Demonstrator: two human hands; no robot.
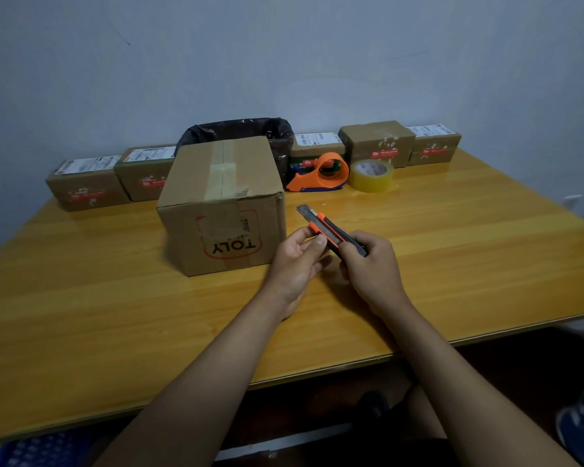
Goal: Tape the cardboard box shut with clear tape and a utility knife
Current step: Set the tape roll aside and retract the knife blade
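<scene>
Both hands hold utility knife (331,230), blade out: left fingers (312,239) pinch its middle, right fingers (349,249) wrap the handle. Cardboard box (221,203) just left, top seam already taped. Probably only retracting the blade remains.

We see bare table (452,237) right of the cardboard box (221,203); tape dispenser (321,173), tape roll (371,175) block the back.
</scene>
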